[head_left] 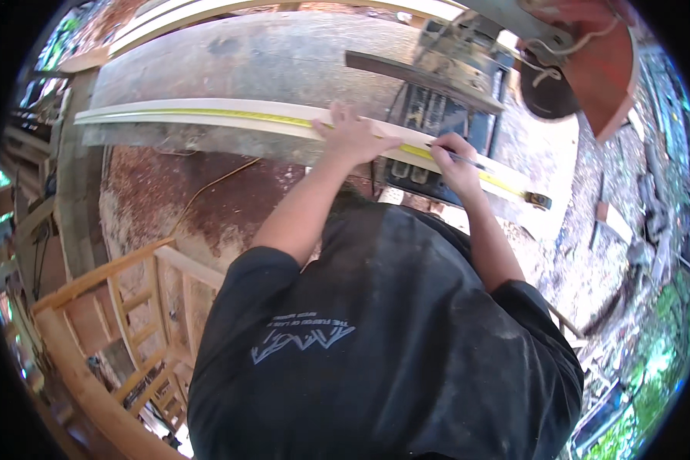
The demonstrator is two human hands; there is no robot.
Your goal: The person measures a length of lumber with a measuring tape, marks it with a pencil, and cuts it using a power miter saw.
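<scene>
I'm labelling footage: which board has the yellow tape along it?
The pale board under the left hand bears the tape; the dark board and far boards don't.

Kind of place: a woodworking workshop, apparently in the open air.
Work surface: a long, worn worktable (pixel 238 57) bears a pale board (pixel 207 105), with a tape measure (pixel 538 201) drawn out along it.
Machinery: a dark disc (pixel 546 96) sits by a red-orange guard (pixel 619 77), near a dusty machine (pixel 456 50).
Timber: long boards (pixel 153 29) line the far edge; slatted wooden frames (pixel 103 275) stand lower left.
Surroundings: green foliage (pixel 625 441) shows beyond littered ground (pixel 609 176).
</scene>
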